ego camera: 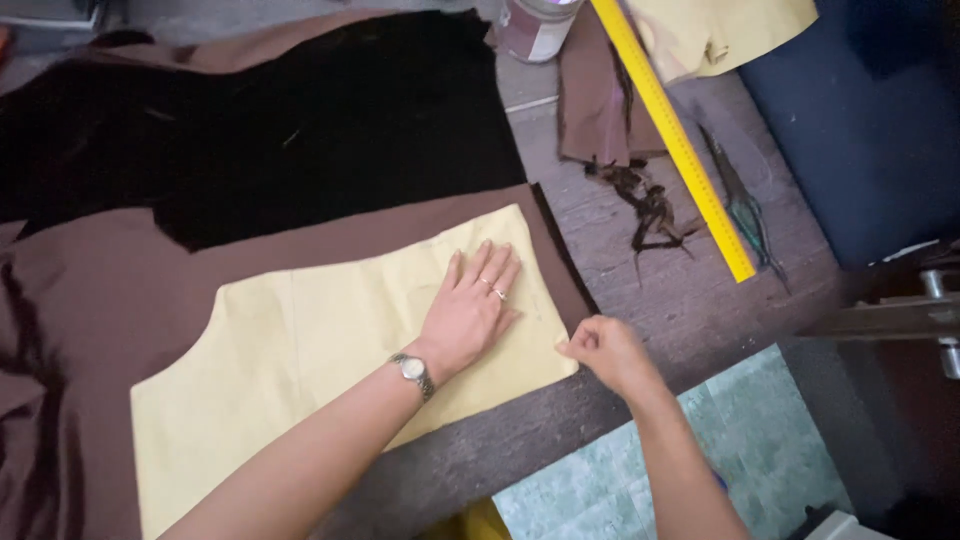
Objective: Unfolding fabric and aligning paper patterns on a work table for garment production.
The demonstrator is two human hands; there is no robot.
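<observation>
Left hand (472, 306) open, flat on yellow pattern piece (300, 370); right hand (606, 350) closed, pinching its corner.

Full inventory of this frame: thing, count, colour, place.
pattern piece: 1, pale yellow, flat on the brown fabric
brown fabric: 1, brown, spread over the table's left side
black fabric: 1, black, on top of the brown fabric, far side
ruler: 1, yellow, diagonal at upper right
container: 1, whitish, top edge, partly cut off
fabric scraps: several, dark, beside the ruler
table: 1, grey, worn
watch: 1, silver, left wrist
left hand: flat on the pattern piece, fingers spread
right hand: closed at the pattern piece's right corner; whether it grips anything cannot be told
</observation>
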